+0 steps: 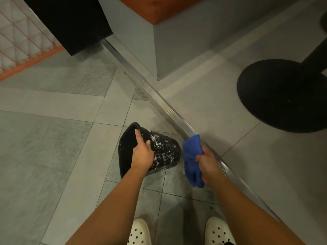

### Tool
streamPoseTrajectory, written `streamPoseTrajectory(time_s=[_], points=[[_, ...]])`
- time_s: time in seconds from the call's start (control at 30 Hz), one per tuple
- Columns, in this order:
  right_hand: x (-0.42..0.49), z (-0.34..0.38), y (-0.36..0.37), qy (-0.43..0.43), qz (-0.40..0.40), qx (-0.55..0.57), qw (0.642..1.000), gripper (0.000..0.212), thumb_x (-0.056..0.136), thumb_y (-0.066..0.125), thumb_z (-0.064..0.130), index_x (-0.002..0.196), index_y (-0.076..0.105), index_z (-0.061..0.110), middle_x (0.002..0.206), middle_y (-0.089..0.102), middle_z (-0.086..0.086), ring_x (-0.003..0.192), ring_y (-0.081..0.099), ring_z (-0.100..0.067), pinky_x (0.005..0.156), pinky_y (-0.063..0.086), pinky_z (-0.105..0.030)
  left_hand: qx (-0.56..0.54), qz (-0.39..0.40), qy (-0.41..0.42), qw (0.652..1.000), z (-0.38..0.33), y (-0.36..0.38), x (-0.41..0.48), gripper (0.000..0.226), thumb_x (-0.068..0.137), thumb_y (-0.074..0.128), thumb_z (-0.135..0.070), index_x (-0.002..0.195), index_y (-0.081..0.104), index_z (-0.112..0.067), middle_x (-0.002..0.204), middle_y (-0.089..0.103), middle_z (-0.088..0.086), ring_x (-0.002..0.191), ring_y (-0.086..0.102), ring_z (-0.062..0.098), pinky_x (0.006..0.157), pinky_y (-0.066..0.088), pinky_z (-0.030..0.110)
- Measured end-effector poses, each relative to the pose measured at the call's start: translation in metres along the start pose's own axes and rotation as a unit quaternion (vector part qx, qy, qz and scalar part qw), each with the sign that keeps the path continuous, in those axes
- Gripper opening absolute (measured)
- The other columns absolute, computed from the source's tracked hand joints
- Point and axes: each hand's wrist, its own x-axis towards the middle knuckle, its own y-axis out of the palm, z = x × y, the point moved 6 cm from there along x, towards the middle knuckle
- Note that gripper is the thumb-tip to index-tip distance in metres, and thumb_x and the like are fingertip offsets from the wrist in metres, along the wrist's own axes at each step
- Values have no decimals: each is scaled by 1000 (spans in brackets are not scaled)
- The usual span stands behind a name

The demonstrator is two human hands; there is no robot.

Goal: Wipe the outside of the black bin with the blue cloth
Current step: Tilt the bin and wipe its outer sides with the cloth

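Note:
The black bin, flecked with white marks on its outside, is tipped on its side above the tiled floor, its open mouth facing left. My left hand grips the bin's rim, fingers curled over the edge into the opening. My right hand holds the bunched blue cloth just right of the bin's base. The cloth hangs close to the base; I cannot tell whether it touches.
A metal floor strip runs diagonally from upper left to lower right. A black round table base stands at the right. A grey block with an orange top and a black panel stand ahead. My white clogs are below.

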Motion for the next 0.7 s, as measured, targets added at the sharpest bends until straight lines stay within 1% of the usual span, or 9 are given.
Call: streamPoseTrajectory(time_s=[0.07,0.13,0.2,0.33,0.47,0.53,0.6,0.63,0.7], points=[[-23,10,18,23,262,-124,957,30,68,58,-8,96,60,5,89,64,-10,91,59,-28,84,47,-46,7,-5,48,999,0,4,1,64,101,31,-26,149,-12,-24,148,31,17,122,48,28,94,42,31],[-24,-9,20,-10,377,-220,899,42,87,41,-6,111,57,24,103,63,-2,98,59,-24,89,47,-43,30,-10,85,996,-1,9,2,62,101,30,-25,149,-10,-22,158,-2,6,144,11,30,112,25,35],[-26,-18,24,-22,351,-231,907,44,94,37,2,133,43,21,126,54,-8,116,51,-26,97,40,-41,65,-15,113,991,-1,14,1,61,101,29,-25,149,-7,-15,157,-15,2,143,-15,28,118,8,44],[-29,-47,43,-73,370,-268,886,61,90,38,-4,143,28,25,142,41,-9,129,38,-26,108,29,-37,163,-47,181,969,-2,15,4,64,99,32,-31,148,0,-4,157,-13,8,142,-20,28,118,-1,41],[-38,-63,64,-154,395,-332,843,66,91,39,-2,146,14,26,147,31,-11,133,33,-26,108,24,-30,117,-30,212,970,-1,13,9,65,99,31,-33,148,-2,-6,157,-15,3,143,-18,15,113,-4,26],[-50,-72,76,-241,410,-387,790,73,90,40,-2,143,-3,25,155,10,-9,143,11,-26,116,14,-33,89,-32,208,974,-1,10,11,63,100,30,-31,149,-3,-8,157,-17,0,144,-14,14,111,5,19],[-60,-79,84,-316,407,-412,752,74,91,40,-1,142,-8,23,156,-4,-4,143,-9,-22,118,3,-36,75,-32,205,975,-2,8,16,61,100,29,-26,149,-3,-9,157,-17,-2,144,-11,14,103,9,2],[-61,-82,88,-336,402,-415,744,74,91,40,-1,143,-7,23,156,-7,-3,142,-13,-22,118,1,-38,70,-31,204,976,-3,7,18,60,100,29,-23,149,-2,-9,157,-16,-1,144,-9,14,95,6,-8],[-56,-79,95,-344,390,-416,746,75,89,39,-2,145,-3,24,156,-9,-3,141,-16,-27,117,0,-44,57,-24,204,977,-4,7,22,57,100,30,-17,149,1,-8,158,-12,0,145,-7,14,87,1,-14]])
